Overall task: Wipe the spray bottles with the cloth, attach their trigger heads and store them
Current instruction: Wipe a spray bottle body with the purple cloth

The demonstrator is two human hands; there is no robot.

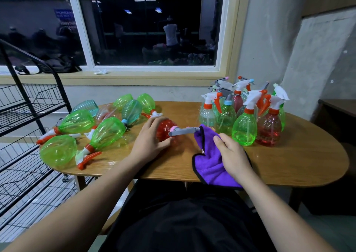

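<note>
Your left hand (149,139) grips the red bottle (163,131) lying on the tabletop (289,161) — fingers curled round it; your right hand (234,155) pinches the purple cloth (209,163) against its grey trigger head (184,131).

Dim indoor light, wide-angle edge distortion.

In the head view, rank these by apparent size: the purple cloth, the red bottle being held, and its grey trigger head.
1. purple cloth, largest, though the right hand covers part of it.
2. red bottle, partly hidden under the left hand, so less certain.
3. grey trigger head, clearly smallest.
</note>
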